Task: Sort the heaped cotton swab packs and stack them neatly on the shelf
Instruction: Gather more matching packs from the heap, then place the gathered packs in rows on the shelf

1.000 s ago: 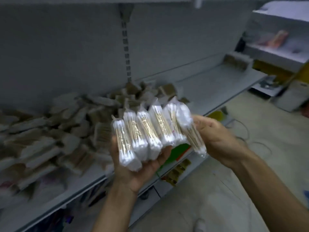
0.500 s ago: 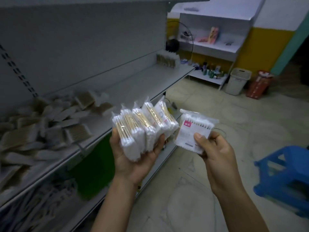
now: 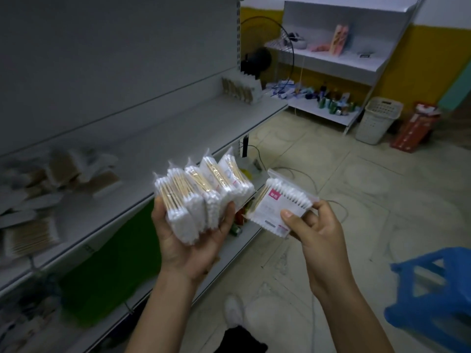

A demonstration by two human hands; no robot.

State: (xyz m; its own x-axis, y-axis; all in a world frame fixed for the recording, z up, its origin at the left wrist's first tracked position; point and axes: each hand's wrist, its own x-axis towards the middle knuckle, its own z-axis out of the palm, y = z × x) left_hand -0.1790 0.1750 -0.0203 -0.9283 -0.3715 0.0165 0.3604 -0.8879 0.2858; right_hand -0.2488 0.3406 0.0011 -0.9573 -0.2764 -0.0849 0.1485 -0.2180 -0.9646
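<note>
Right hand (image 3: 318, 238) drew single pack (image 3: 277, 207) off bundle (image 3: 201, 197); pack now held apart, label up.

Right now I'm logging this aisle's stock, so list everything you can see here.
swab pack bundle: about five, white with tan sticks, held at centre
single swab pack: one, white with pink label, right of bundle
heaped swab packs: many, white and tan, shelf's left end
standing pack row: one, tan, shelf's far end
shelf: one, grey, left side
basket: one, white, floor by far shelving
stool: one, blue, lower right
left hand: one, bare, grips bundle
right hand: one, bare, pinches single pack
</note>
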